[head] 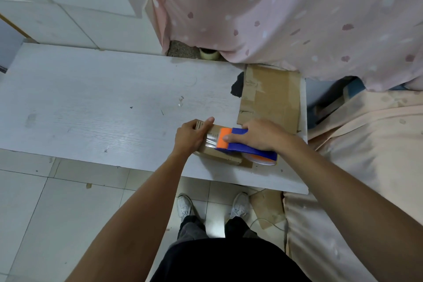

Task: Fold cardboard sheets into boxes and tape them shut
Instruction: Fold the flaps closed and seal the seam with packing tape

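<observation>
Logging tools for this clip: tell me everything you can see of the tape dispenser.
The tape dispenser looks plastic, with a blue body, an orange front piece and a roll at its rear. It lies on top of a small brown cardboard box near the right end of the white table. The right hand grips it from above, forefinger laid on the orange piece. Clear tape stretches from its front across the box top towards the left hand, which holds the box.

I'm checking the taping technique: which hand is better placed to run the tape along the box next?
Right. The right hand grips the tape dispenser, which sits on top of the box. The left hand is occupied holding the box steady.
</observation>
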